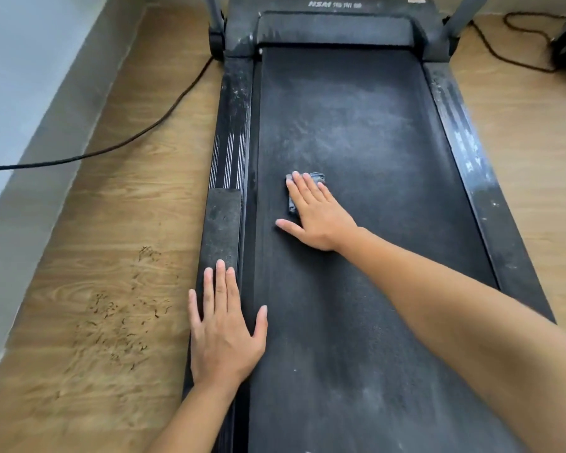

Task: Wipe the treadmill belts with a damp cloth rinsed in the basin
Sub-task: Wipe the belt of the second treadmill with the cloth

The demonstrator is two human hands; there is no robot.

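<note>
A black treadmill belt point(356, 132) runs away from me, dusty grey in its far half and darker near me. My right hand point(317, 214) lies flat with straight fingers on a small dark grey cloth point(318, 176), pressing it onto the middle of the belt. Only the cloth's far edge and left side show past my fingers. My left hand point(224, 328) rests flat, fingers spread, on the treadmill's left side rail point(223, 217), with the thumb over the belt's edge. No basin is in view.
The right side rail point(471, 165) is streaked with white dust. A black cable point(138, 137) crosses the wooden floor point(111, 289) on the left, another cable point(504, 57) lies at the back right. Dark debris is scattered on the floor left of me. A wall runs along the left.
</note>
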